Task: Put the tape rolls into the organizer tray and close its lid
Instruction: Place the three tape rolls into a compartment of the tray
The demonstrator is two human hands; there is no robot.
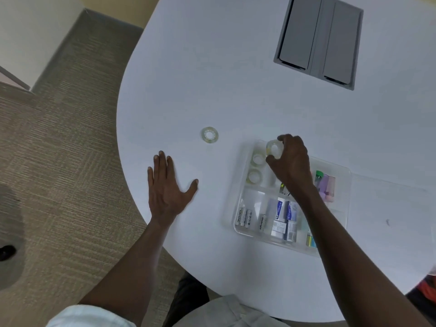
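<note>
The left hand (168,187) lies flat on the table (236,95), fingers spread, holding nothing. Right of it, the tray (238,228) sits open, its clear lid (389,204) folded out to the right. The right hand (291,160) pinches a tape roll (273,148) over the tray's far-left compartment, above two rolls (256,167) already inside. Farther out, the last roll (209,135) lies flat on the table, just beyond the left hand's fingertips, nearer that hand.

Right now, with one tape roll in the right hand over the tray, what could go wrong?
The right hand pinches a tape roll above the organizer tray; the compartment already holds two rolls, so it may land crooked and block the lid. Another tape roll on the table could be forgotten.
</note>
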